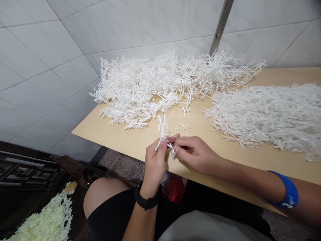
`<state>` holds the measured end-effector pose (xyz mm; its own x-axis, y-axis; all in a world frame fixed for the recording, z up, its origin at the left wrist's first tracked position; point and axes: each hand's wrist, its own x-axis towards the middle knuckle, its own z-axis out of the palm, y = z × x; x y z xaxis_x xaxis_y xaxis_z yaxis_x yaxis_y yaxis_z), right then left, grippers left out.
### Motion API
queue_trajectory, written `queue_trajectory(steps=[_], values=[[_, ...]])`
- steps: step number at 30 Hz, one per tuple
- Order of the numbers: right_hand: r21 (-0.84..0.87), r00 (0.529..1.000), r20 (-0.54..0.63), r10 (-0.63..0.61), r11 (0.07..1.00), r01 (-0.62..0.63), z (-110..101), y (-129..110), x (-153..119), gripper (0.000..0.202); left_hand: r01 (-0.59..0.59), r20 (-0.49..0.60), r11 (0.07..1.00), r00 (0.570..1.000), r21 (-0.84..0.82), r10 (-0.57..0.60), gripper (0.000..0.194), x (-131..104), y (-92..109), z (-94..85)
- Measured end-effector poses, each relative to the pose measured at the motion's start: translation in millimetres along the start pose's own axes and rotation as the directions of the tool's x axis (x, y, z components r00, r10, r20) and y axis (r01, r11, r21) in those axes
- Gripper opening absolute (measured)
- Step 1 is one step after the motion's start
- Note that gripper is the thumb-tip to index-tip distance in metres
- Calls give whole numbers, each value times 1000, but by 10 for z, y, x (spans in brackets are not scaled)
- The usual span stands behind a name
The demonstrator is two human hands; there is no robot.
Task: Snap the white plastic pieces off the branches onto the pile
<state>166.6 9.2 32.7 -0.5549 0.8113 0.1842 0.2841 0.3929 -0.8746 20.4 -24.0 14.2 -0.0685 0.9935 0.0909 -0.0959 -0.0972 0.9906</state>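
Near the table's front edge, my left hand (157,157) is closed on a white branched plastic piece (163,124), whose prongs stick up above my thumb. Just to its right, my right hand (194,154) has thumb and forefinger pinched at a small white pronged cluster (172,150) between the two hands. A few loose white bits (184,126) lie on the table beyond my fingers. Behind them spreads a big tangled heap of white branched pieces (140,83), with one branch (187,103) standing out at its front.
A second, flatter pile of thin white pieces (271,113) covers the right of the tan table (95,124). A metal post (220,28) stands by the tiled wall. At lower left are dark carved furniture (25,170) and a pale greenish-white pile (47,217). Something red (176,190) shows below the table.
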Motion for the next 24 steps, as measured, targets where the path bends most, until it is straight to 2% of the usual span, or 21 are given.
queue_trajectory(steps=[4, 6, 8, 10, 13, 15, 18, 21, 22, 24], values=[[-33, 998, -31, -60, 998, 59, -35, -4, -27, 27, 52, -156, 984, 984, -173, -80, 38, 41, -4, -16], [-109, 991, -69, -113, 989, 105, -65, 23, -32, 27, 54, -230, 979, 968, -199, -100, 45, 53, 2, -28], [-252, 978, -120, -172, 958, 137, -90, 71, -21, 24, 62, -212, 993, 974, -101, -82, 44, 48, 20, -26], [-419, 962, -170, -213, 899, 125, -101, 123, -4, 17, 47, -136, 999, 990, 1, -46, 41, 34, 43, -12], [-541, 945, -205, -254, 834, 106, -90, 159, 4, 22, -12, -49, 1000, 999, 14, 12, 39, 19, 62, 2], [-480, 941, -180, -287, 860, 171, -64, 149, -4, 19, -20, -13, 1000, 1000, -13, 20, 40, 17, 62, -1], [-231, 947, -99, -307, 932, 278, -6, 122, -7, 15, -6, 42, 1000, 999, -19, 7, 41, 12, 64, -4], [-11, 971, -33, -236, 972, 236, 42, 110, 10, 10, -14, 96, 1000, 995, 9, 13, 41, -7, 73, 11], [24, 978, -22, -209, 978, 209, 52, 107, 14, 7, -14, 102, 1000, 995, 9, 13, 41, -14, 71, 17], [52, 985, -22, -169, 984, 170, 63, 92, 8, 15, -8, 62, 1000, 998, 4, 7, 40, -18, 54, 21]])
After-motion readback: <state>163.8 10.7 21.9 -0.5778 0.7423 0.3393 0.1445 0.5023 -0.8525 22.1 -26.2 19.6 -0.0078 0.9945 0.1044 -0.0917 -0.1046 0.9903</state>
